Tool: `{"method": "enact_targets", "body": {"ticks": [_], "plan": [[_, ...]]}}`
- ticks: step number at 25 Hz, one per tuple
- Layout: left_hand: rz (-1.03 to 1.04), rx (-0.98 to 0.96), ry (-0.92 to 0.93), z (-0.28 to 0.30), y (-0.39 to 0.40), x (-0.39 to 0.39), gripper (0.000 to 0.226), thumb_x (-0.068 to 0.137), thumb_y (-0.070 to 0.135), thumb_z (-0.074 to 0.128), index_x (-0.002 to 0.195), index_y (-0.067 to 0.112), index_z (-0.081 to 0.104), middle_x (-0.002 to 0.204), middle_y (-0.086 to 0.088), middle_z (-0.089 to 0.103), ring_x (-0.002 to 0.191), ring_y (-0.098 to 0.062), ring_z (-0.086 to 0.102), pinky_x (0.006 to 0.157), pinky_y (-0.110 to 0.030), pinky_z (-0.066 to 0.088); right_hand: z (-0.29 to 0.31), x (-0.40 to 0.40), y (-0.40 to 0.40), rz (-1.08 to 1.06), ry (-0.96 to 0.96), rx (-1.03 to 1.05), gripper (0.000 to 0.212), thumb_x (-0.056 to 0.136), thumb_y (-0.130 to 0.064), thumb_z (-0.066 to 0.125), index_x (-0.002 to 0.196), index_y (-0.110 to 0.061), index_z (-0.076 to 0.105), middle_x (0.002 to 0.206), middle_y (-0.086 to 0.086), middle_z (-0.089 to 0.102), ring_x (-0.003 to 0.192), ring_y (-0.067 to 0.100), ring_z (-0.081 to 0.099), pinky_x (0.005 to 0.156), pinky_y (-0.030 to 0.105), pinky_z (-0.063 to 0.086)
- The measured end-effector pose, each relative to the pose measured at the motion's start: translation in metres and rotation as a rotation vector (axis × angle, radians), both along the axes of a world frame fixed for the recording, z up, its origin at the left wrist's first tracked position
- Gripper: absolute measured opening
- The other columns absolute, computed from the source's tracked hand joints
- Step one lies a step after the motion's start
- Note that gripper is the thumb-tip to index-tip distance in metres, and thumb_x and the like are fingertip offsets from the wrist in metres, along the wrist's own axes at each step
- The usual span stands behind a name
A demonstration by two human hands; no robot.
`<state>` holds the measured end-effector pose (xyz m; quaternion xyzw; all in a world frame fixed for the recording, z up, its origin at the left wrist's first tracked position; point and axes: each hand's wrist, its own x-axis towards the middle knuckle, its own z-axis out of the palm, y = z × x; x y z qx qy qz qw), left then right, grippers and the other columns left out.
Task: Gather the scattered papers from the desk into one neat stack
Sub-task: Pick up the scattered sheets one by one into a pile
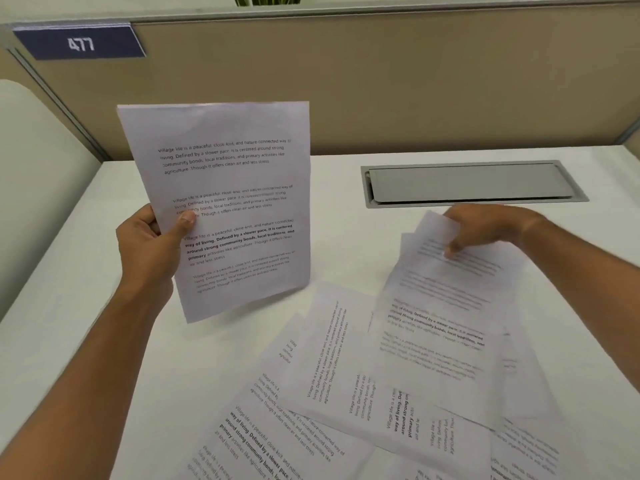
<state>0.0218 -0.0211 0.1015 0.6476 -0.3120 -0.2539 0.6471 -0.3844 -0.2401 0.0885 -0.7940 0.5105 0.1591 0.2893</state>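
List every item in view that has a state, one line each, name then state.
left hand: shut on held sheets, thumb on the printed face
held sheets: upright, lifted off the desk
right hand: pinching the top edge of the lifted sheet
lifted sheet: far end raised, blurred
scattered papers: flat on the desk, overlapping, askew
cable hatch: lid closed

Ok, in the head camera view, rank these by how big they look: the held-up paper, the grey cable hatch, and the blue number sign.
1. Held-up paper
2. Cable hatch
3. Number sign

The paper is nearer the camera, so its lead is partly perspective.
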Motion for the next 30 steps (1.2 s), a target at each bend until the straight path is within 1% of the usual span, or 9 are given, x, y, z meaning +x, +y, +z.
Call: {"method": "enact_targets", "body": {"ticks": [5, 8, 10, 12, 16, 18, 22, 25, 30], "plan": [[0.08, -0.046, 0.008, 0.006, 0.019, 0.007, 0.023, 0.086, 0.002, 0.068, 0.107, 0.01, 0.067, 0.079, 0.018, 0.076, 0.075, -0.003, 0.072, 0.065, -0.02, 0.058, 0.015, 0.106, 0.078, 0.524, 0.082, -0.077, 0.037, 0.079, -0.008, 0.063, 0.113, -0.021, 0.065, 0.111, 0.006, 0.068, 0.096, 0.022, 0.06, 0.075, 0.025, 0.039], [0.095, -0.048, 0.025, 0.006, 0.034, 0.009, 0.019, 0.086, 0.002, 0.068, 0.102, 0.014, 0.068, 0.078, 0.018, 0.076, 0.074, -0.003, 0.072, 0.064, -0.019, 0.057, -0.011, 0.154, 0.128, 0.796, 0.105, -0.179, 0.044, 0.081, -0.007, 0.058, 0.121, -0.026, 0.061, 0.12, 0.009, 0.064, 0.107, 0.031, 0.061, 0.078, 0.029, 0.034], [0.105, -0.049, 0.034, 0.005, 0.045, 0.012, 0.019, 0.086, 0.003, 0.068, 0.095, 0.02, 0.069, 0.078, 0.018, 0.076, 0.074, -0.003, 0.072, 0.063, -0.019, 0.057, -0.03, 0.175, 0.15, 0.968, 0.113, -0.311, 0.04, 0.083, -0.008, 0.06, 0.119, -0.025, 0.06, 0.116, 0.008, 0.064, 0.106, 0.031, 0.06, 0.079, 0.033, 0.031], [0.122, -0.054, 0.045, 0.005, 0.056, 0.016, 0.02, 0.086, 0.003, 0.068, 0.093, 0.022, 0.069, 0.078, 0.018, 0.076, 0.073, -0.003, 0.072, 0.062, -0.02, 0.057, -0.042, 0.186, 0.161, 1.089, 0.094, -0.421, 0.04, 0.083, -0.011, 0.064, 0.12, -0.023, 0.058, 0.113, 0.006, 0.063, 0.107, 0.029, 0.057, 0.081, 0.036, 0.034], [0.153, -0.056, 0.057, 0.003, 0.073, 0.023, 0.019, 0.086, 0.004, 0.069, 0.091, 0.022, 0.069, 0.077, 0.015, 0.076, 0.073, -0.005, 0.072, 0.062, -0.02, 0.057, -0.055, 0.186, 0.155, 1.089, 0.132, -0.338, 0.071, 0.071, -0.039, 0.081, 0.131, -0.025, 0.046, 0.125, 0.004, 0.051, 0.114, 0.025, 0.047, 0.095, 0.04, 0.04], [0.162, -0.053, 0.067, 0.003, 0.078, 0.024, 0.019, 0.085, 0.005, 0.07, 0.091, 0.022, 0.07, 0.078, 0.014, 0.076, 0.073, -0.006, 0.073, 0.062, -0.021, 0.057, -0.059, 0.184, 0.152, 1.058, 0.148, -0.297, 0.084, 0.061, -0.049, 0.085, 0.13, -0.025, 0.043, 0.124, 0.003, 0.049, 0.112, 0.023, 0.047, 0.095, 0.041, 0.04], [0.158, -0.039, 0.065, 0.001, 0.084, 0.026, 0.017, 0.086, 0.006, 0.07, 0.092, 0.022, 0.07, 0.083, 0.011, 0.076, 0.076, -0.01, 0.073, 0.064, -0.025, 0.059, -0.062, 0.183, 0.146, 1.011, 0.183, -0.257, 0.083, 0.054, -0.06, 0.083, 0.118, -0.023, 0.046, 0.114, 0.0, 0.059, 0.103, 0.022, 0.053, 0.092, 0.039, 0.033], [0.153, -0.027, 0.059, 0.001, 0.085, 0.026, 0.016, 0.085, 0.008, 0.071, 0.091, 0.023, 0.07, 0.08, 0.012, 0.076, 0.074, -0.011, 0.073, 0.064, -0.026, 0.059, -0.063, 0.183, 0.143, 0.965, 0.226, -0.232, 0.084, 0.054, -0.065, 0.081, 0.118, -0.022, 0.049, 0.107, 0.002, 0.067, 0.094, 0.024, 0.058, 0.084, 0.036, 0.026], [0.139, -0.019, 0.052, -0.001, 0.084, 0.025, 0.017, 0.085, 0.008, 0.07, 0.091, 0.024, 0.069, 0.079, 0.014, 0.077, 0.073, -0.01, 0.073, 0.063, -0.027, 0.06, -0.066, 0.173, 0.14, 1.01, 0.192, -0.392, 0.088, 0.053, -0.076, 0.072, 0.12, -0.023, 0.053, 0.109, 0.0, 0.061, 0.1, 0.023, 0.054, 0.088, 0.04, 0.035]]}}
